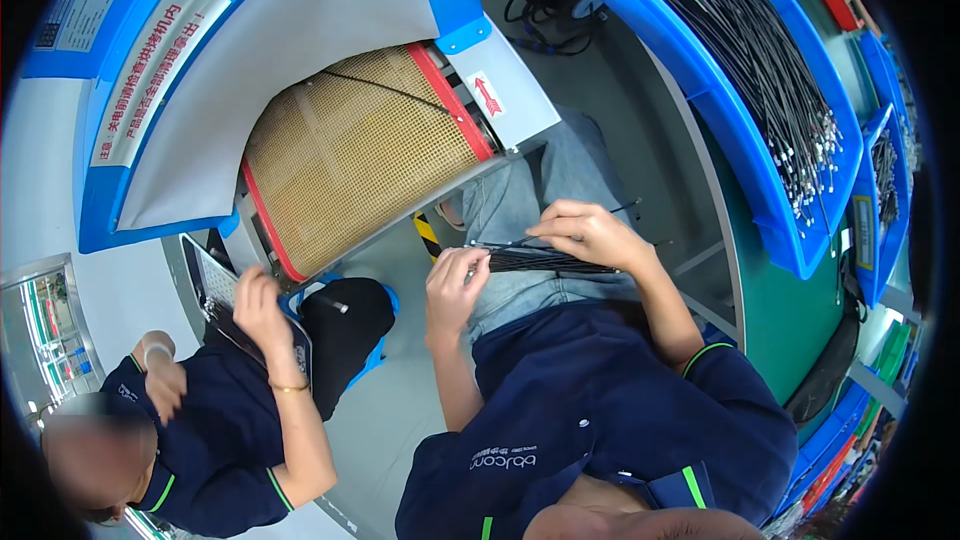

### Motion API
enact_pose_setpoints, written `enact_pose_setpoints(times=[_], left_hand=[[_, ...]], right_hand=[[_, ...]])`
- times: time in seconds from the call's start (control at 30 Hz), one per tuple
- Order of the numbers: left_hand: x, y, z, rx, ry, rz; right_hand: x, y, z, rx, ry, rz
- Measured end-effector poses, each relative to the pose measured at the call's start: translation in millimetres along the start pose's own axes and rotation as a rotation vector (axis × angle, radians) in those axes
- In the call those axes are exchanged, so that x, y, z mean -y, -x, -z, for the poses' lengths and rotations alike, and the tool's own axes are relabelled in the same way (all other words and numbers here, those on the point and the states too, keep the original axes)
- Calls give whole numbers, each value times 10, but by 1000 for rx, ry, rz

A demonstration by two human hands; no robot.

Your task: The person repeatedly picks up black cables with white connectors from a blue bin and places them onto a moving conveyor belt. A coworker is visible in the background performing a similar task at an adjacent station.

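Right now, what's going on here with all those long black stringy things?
A seated person is handling thin black cables. The left hand holds one end of a cable bundle above the lap; the right hand pinches a thin cable. Another cable lies on the mesh belt, more fill the blue bin, and a co-worker sits at the left.

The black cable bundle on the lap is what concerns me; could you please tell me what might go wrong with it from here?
The black cable bundle lies across the lap, so it might slide to the floor. The right hand pinches a cable close above it, which could snag its neighbours.
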State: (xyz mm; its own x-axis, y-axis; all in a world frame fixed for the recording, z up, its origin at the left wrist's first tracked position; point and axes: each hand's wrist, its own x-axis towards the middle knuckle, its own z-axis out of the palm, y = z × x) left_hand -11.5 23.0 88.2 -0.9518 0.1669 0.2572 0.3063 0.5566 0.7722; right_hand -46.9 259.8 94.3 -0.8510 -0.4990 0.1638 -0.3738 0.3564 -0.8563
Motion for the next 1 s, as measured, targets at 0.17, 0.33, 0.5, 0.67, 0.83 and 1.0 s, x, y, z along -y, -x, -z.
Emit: enact_pose_setpoints(times=[0.17,0.33,0.5,0.67,0.83,1.0], left_hand=[[26,32,77,7,-3,51],[90,-38,-26,-12,86,240],[294,215,-213,-258,643,542],[50,90,-728,-121,1179,682],[7,119,-840,-262,1383,676],[158,149,-650,-458,1310,691]], right_hand=[[-8,73,170,3,5,-102],[-51,92,276,-122,77,-145],[71,-65,188,-118,77,-109],[48,-72,37,-192,68,-89],[89,-121,-18,-83,160,-56],[-41,-8,154,-137,233,-85]])
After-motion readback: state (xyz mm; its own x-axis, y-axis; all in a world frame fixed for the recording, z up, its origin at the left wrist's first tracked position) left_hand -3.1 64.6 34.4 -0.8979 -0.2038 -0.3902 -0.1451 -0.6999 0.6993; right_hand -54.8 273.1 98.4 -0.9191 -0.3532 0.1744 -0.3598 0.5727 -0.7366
